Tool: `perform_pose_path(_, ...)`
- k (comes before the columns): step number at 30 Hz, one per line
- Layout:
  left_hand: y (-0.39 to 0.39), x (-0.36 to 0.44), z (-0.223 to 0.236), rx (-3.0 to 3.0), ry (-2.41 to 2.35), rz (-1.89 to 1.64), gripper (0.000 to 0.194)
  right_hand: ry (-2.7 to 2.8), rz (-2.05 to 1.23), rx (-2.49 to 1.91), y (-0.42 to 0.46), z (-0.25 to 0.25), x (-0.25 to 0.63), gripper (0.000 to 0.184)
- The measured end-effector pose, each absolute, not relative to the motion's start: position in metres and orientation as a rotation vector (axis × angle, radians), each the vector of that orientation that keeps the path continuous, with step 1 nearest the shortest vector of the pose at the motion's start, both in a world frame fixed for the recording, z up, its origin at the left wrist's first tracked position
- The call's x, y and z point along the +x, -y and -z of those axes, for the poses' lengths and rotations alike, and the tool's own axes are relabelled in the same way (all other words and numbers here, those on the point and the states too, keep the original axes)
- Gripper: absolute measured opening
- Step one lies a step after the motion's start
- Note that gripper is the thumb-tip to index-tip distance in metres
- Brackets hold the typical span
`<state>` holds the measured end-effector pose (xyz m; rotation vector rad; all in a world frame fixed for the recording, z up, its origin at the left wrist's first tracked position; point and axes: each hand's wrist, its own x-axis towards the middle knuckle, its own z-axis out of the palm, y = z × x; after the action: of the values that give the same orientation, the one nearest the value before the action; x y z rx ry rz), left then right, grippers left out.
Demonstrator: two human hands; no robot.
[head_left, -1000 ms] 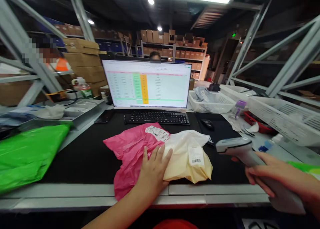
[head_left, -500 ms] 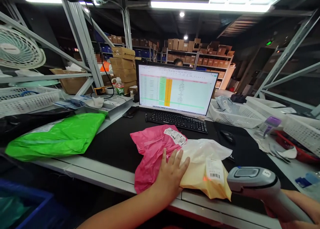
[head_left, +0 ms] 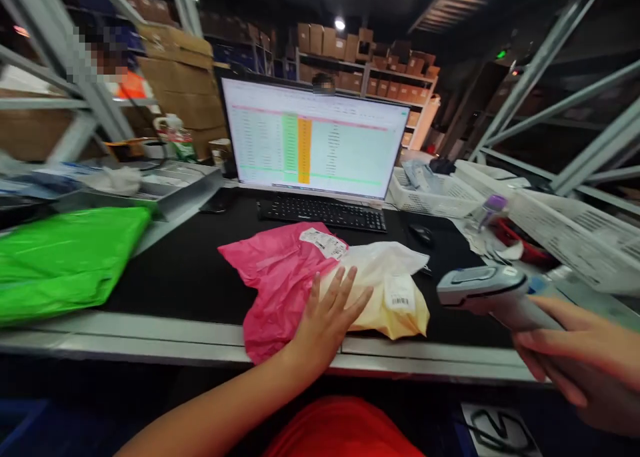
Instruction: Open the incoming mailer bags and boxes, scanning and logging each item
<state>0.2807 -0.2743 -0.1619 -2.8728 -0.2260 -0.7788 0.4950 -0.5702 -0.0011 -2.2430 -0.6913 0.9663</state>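
My left hand lies flat with spread fingers on a yellow-white plastic mailer bag, near where it meets a pink plastic mailer bag. A printed label is on the pink bag, and a barcode label is on the yellow one. At the right, my right hand is wrapped round the handle of a grey barcode scanner. The scanner's head points left, a little apart from the yellow bag. Both bags rest on the black desk mat by the desk's front edge.
Behind the bags stand a keyboard, a monitor with a spreadsheet, and a mouse. A green mailer bag lies at the left. White baskets line the right side. A person in an orange vest is at the back left.
The view has shifted, so the bags and monitor appear further left and higher. The scanner has swung away from the yellow bag's label. My left hand stays on the bags.
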Motion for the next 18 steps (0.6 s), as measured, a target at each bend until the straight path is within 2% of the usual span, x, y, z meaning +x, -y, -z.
perform_pose_path(4,0.311,0.294,0.165,-2.824,-0.079,0.842,0.052,0.617,-1.112,-2.405,0.545,-0.036,0.451,0.052)
perform_pose_path(7,0.343,0.309,0.171,-2.893,-0.127,0.789,0.059,0.614,-1.157,-2.373,0.535,-0.048,0.441,0.041)
perform_pose_path(11,0.366,0.327,0.187,-2.924,-0.185,0.728,0.066,0.618,-1.187,-2.316,0.528,-0.047,0.446,0.03)
perform_pose_path(18,0.371,0.333,0.203,-2.947,-0.15,0.709,0.067,0.63,-1.282,-2.238,0.53,-0.025,0.463,0.03)
